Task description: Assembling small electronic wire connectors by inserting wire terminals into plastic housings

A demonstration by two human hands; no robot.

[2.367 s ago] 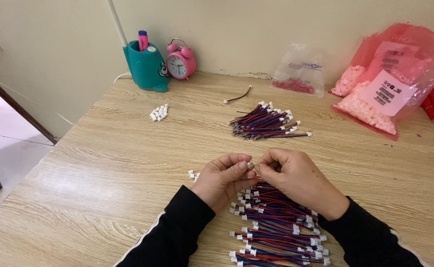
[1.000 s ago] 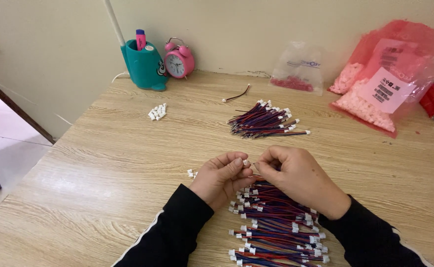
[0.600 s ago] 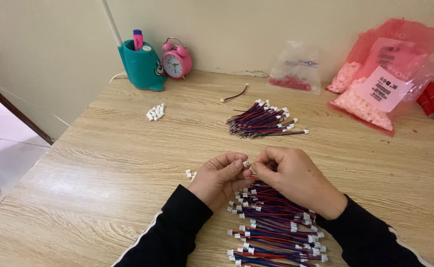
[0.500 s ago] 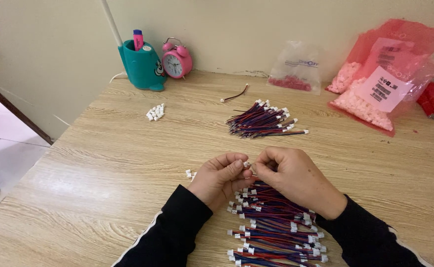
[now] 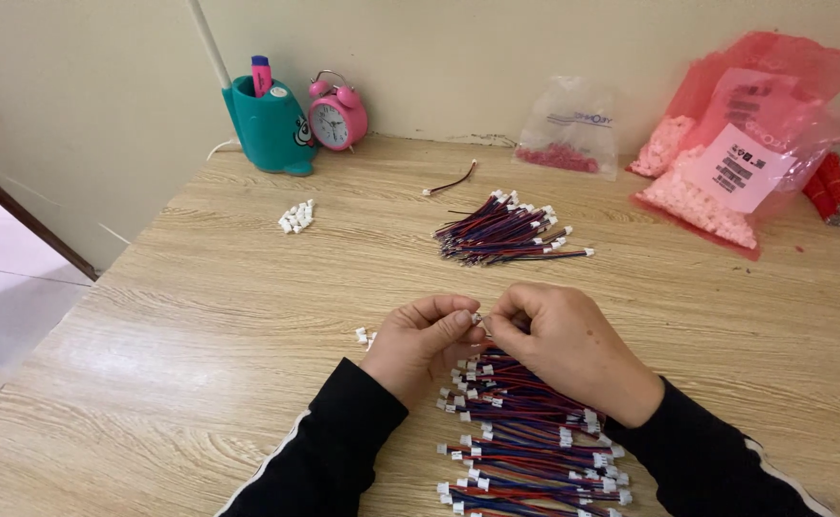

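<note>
My left hand [image 5: 422,337] and my right hand [image 5: 562,341] meet fingertip to fingertip over the wooden table [image 5: 200,316], pinching a small white connector [image 5: 477,317] between them. What the connector joins to is hidden by the fingers. Directly under my wrists lies a pile of red and blue wire leads with white plugs [image 5: 525,445]. A second bundle of the same leads [image 5: 506,232] lies farther out, past my hands. Two loose white connectors [image 5: 363,335] rest just left of my left hand.
A small heap of white connectors [image 5: 296,216] lies at the left. Against the wall stand a teal pen holder [image 5: 267,126] and a pink alarm clock [image 5: 337,113]. A clear bag [image 5: 573,129], pink bags of parts [image 5: 746,153] and a single lead [image 5: 451,181] sit at the back.
My hands stay pressed together at the same spot above the pile; only small finger movements show. The view has shifted slightly.
</note>
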